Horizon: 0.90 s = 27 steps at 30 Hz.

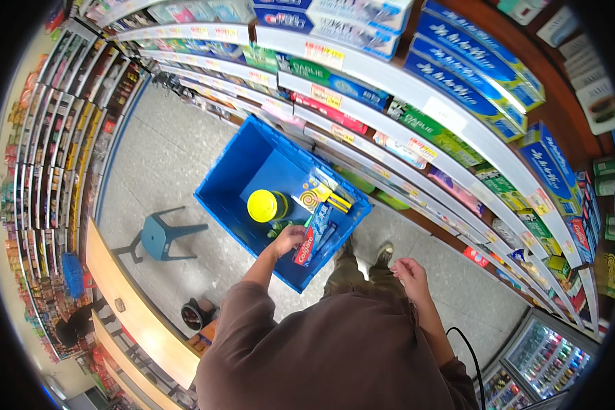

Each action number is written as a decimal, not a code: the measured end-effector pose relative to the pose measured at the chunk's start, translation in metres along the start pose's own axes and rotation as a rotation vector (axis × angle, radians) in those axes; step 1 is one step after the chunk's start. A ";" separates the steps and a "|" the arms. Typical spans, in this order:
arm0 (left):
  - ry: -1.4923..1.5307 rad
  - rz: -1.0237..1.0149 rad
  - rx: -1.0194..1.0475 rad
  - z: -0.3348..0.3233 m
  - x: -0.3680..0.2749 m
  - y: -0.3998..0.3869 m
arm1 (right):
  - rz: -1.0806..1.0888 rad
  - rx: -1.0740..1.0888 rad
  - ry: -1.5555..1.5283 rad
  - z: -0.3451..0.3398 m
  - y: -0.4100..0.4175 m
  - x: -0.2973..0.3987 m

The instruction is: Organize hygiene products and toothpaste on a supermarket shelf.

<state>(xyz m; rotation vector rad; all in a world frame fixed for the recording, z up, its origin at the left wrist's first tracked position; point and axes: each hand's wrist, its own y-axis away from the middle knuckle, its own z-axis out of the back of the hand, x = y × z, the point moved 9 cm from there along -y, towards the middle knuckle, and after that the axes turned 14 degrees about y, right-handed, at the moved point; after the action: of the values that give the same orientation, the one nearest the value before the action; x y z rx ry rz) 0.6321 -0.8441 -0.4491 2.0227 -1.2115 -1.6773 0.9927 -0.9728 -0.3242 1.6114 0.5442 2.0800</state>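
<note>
My left hand reaches into a blue plastic crate, its fingertips at the edge of a Colgate toothpaste box; whether they grip the box cannot be told. Beside the box in the crate lie a yellow and black package with a spiral print and some flat packs partly covered. A tub with a yellow lid stands near the crate's middle, and green bottles lie next to it. My right hand is outside the crate, to its right, fingers curled; whether it holds anything small is unclear.
Shelves of boxed toothpaste curve along the crate's far and right sides. A blue-grey plastic stool stands left on the tiled floor. Wooden shelving is at lower left, a dark bin near it. A glass-door cooler and black cable are lower right.
</note>
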 end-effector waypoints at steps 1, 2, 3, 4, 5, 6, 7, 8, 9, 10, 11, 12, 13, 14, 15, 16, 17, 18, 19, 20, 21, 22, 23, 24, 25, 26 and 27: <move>0.087 -0.014 0.048 -0.016 -0.018 0.005 | 0.010 -0.006 -0.029 0.006 0.000 -0.001; 0.163 -0.014 0.115 -0.035 -0.029 0.011 | 0.030 -0.024 -0.040 0.011 -0.003 0.000; 0.235 -0.010 0.187 -0.057 -0.044 0.016 | 0.048 0.014 -0.083 0.011 -0.006 0.005; 0.200 0.088 0.268 -0.084 -0.061 0.026 | 0.063 0.046 -0.125 0.012 -0.007 0.014; 0.183 0.152 0.353 -0.111 -0.068 0.030 | 0.078 0.013 -0.138 0.021 -0.007 0.022; 0.072 0.152 0.339 -0.142 -0.088 0.040 | 0.100 0.046 -0.248 0.025 -0.005 0.039; -0.039 0.150 0.329 -0.175 -0.104 0.046 | 0.123 0.077 -0.357 0.032 -0.002 0.052; -0.146 0.110 0.412 -0.205 -0.109 0.046 | 0.143 0.052 -0.366 0.043 -0.002 0.057; -0.259 0.031 0.559 -0.237 -0.109 0.041 | 0.187 0.070 -0.304 0.049 -0.002 0.064; -0.284 0.058 0.630 -0.271 -0.111 0.044 | 0.224 0.087 -0.244 0.060 0.001 0.068; -0.310 0.087 0.700 -0.304 -0.112 0.050 | 0.233 0.060 -0.254 0.078 0.006 0.068; -0.339 0.061 0.784 -0.334 -0.116 0.054 | 0.219 0.080 -0.233 0.095 0.014 0.070; -0.413 0.069 0.750 -0.353 -0.115 0.051 | 0.206 0.105 -0.212 0.110 0.021 0.072; -0.416 0.039 0.776 -0.372 -0.122 0.057 | 0.181 0.110 -0.234 0.130 0.031 0.072; -0.420 0.010 0.809 -0.395 -0.131 0.063 | 0.195 0.084 -0.241 0.151 0.039 0.069; -0.441 0.005 0.825 -0.411 -0.138 0.068 | 0.292 0.054 -0.148 0.169 0.050 0.069; -0.533 -0.077 0.811 -0.423 -0.151 0.072 | 0.387 0.023 -0.052 0.186 0.061 0.072; -0.623 -0.159 0.790 -0.434 -0.164 0.079 | 0.403 0.078 -0.120 0.197 0.075 0.077; -0.637 -0.160 0.803 -0.453 -0.178 0.092 | 0.409 0.061 -0.126 0.213 0.090 0.084; -0.834 -0.280 0.763 -0.476 -0.204 0.106 | 0.524 -0.053 -0.060 0.236 0.110 0.102; -1.029 -0.400 0.714 -0.500 -0.229 0.122 | 0.636 -0.167 0.006 0.257 0.130 0.119; -1.084 -0.518 0.711 -0.525 -0.252 0.143 | 0.709 -0.190 -0.019 0.274 0.146 0.129; -1.139 -0.638 0.707 -0.548 -0.271 0.158 | 0.713 -0.203 -0.029 0.286 0.158 0.144; -1.155 -0.806 0.725 -0.568 -0.292 0.173 | 0.853 -0.347 -0.165 0.310 0.181 0.170; -1.160 -0.955 0.703 -0.590 -0.315 0.188 | 0.986 -0.498 -0.301 0.335 0.199 0.181; -1.187 -1.001 0.687 -0.611 -0.333 0.194 | 1.060 -0.579 -0.309 0.357 0.207 0.183; -1.159 -1.067 0.688 -0.634 -0.353 0.201 | 1.135 -0.662 -0.317 0.376 0.217 0.183</move>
<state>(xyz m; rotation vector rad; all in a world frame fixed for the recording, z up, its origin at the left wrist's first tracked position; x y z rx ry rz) 1.1183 -0.9097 0.1222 2.2100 -1.0312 -3.7334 1.2948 -1.0335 0.0321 1.9033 -1.3213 2.1581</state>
